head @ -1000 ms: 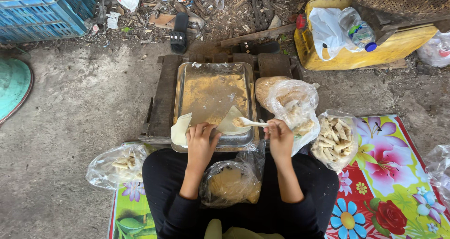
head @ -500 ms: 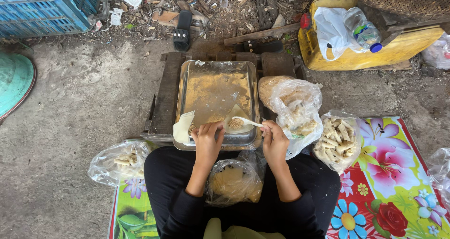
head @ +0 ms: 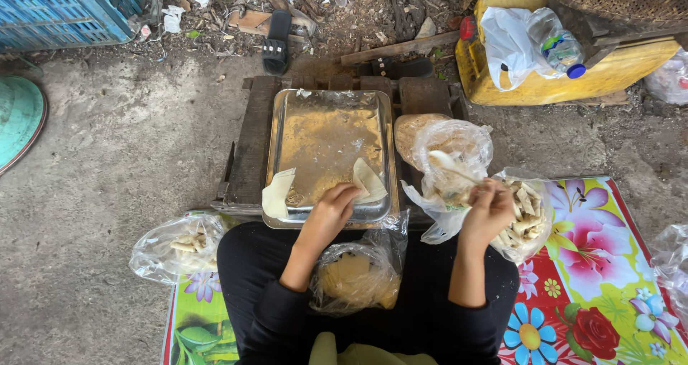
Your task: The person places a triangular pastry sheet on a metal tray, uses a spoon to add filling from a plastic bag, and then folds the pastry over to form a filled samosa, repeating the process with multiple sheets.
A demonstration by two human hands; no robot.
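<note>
A metal tray [head: 326,132] rests on a low wooden stand in front of me. My left hand [head: 331,209] lies at the tray's near edge, its fingers on a pale folded wrapper [head: 369,181]. Another wrapper [head: 277,193] hangs over the tray's near left rim. My right hand [head: 489,211] holds a white spoon [head: 450,164] over an open plastic bag of filling [head: 448,157] right of the tray. A bag of wrappers [head: 355,275] sits in my lap.
A bag of folded pieces [head: 527,211] lies by my right hand, another bag [head: 179,247] at my left. A flowered mat [head: 602,279] covers the ground at right. A yellow container [head: 573,71], blue crate [head: 64,10] and black sandal [head: 276,42] lie beyond.
My right hand has moved with the spoon from the tray to the bag of filling on the right. My left hand stays at the tray's near edge on the wrapper.
</note>
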